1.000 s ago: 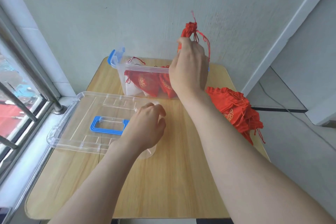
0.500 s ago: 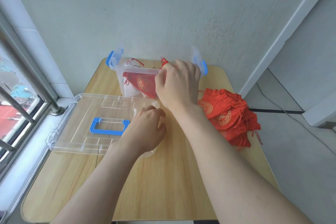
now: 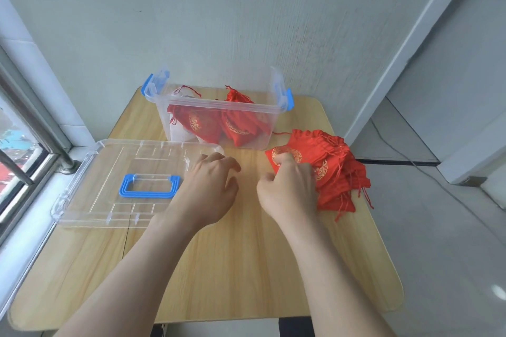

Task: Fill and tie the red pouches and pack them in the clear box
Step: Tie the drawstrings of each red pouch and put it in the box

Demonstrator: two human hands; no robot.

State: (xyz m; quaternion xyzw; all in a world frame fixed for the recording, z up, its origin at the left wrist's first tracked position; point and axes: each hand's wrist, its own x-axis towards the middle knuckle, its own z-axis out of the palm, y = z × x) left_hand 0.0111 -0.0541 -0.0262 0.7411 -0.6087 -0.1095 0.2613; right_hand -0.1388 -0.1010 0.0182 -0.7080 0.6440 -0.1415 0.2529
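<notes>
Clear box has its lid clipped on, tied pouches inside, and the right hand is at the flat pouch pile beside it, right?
No: the head view shows the clear box open, its lid lying on the table. Tied pouches are inside, and the right hand is at the flat pouch pile beside it.

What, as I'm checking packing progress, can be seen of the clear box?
The clear box is a see-through plastic tub with a blue latch at each end. It stands upright and open at the table's far edge, its lid lying flat to the front left. Tied red pouches with gold print sit inside.
</notes>
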